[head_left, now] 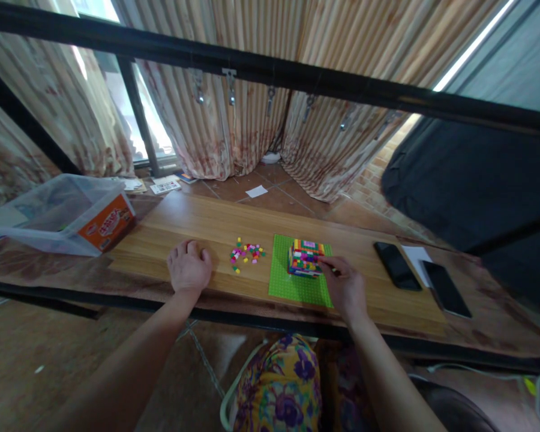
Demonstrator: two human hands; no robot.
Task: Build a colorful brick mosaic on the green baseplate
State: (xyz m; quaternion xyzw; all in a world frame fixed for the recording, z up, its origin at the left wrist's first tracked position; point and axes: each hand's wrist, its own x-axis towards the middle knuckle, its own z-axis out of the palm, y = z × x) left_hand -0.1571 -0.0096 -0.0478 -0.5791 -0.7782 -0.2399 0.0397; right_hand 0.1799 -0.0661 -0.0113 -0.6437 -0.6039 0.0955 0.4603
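Observation:
A multicoloured block of small bricks stands on a green baseplate on the wooden tabletop. My right hand rests at the block's right side, fingers pinched together against it; whether a brick is between them I cannot make out. A loose scatter of small coloured bricks lies left of the baseplate. My left hand lies on the table left of that scatter, fingers curled under, holding nothing visible.
A clear plastic bin with an orange label stands at the table's far left. Two dark phones and a white paper lie to the right. Curtains hang behind; a black bar crosses overhead.

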